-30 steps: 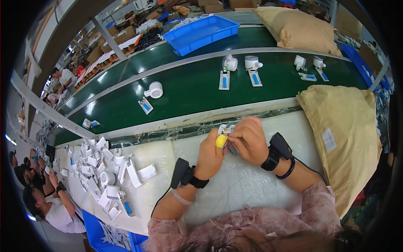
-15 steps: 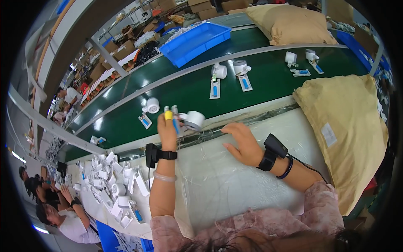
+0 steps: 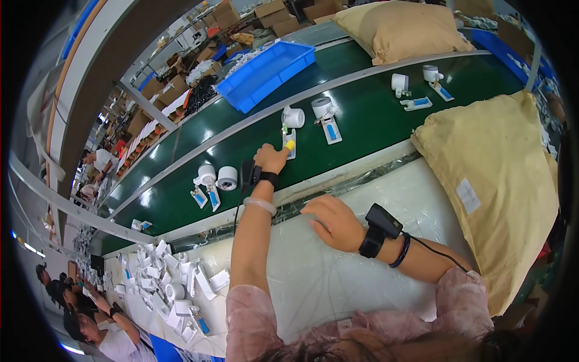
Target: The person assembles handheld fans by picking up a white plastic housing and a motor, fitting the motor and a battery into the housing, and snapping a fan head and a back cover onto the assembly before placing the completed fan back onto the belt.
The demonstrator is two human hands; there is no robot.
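Note:
My left hand (image 3: pixel 272 158) reaches over the green conveyor belt. Its yellow-covered fingertip touches the flat plate of a white round-headed device (image 3: pixel 293 118); the other fingers are partly hidden. A second such device (image 3: pixel 322 107), with a blue strip on its plate, lies just to the right. Two more stand side by side left of my wrist, one with its head (image 3: pixel 227 178) turned up. My right hand (image 3: pixel 333 222) hovers above the plastic-covered table (image 3: pixel 325 280), holding nothing, thumb apart from bent fingers. Each wrist bears a black strapped unit.
White plastic parts (image 3: pixel 163 277) are heaped on the table at left. A blue tray (image 3: pixel 265 75) rests beyond the belt's rail (image 3: pixel 241 123). Large tan sacks (image 3: pixel 488 199) occupy the right side and far edge. Two more devices (image 3: pixel 399 84) lie farther right on the belt. People sit at lower left.
The device in my left hand has been set on the belt beside another one. That hand has moved right and farther out to a different device. My right hand has shifted slightly left and nearer.

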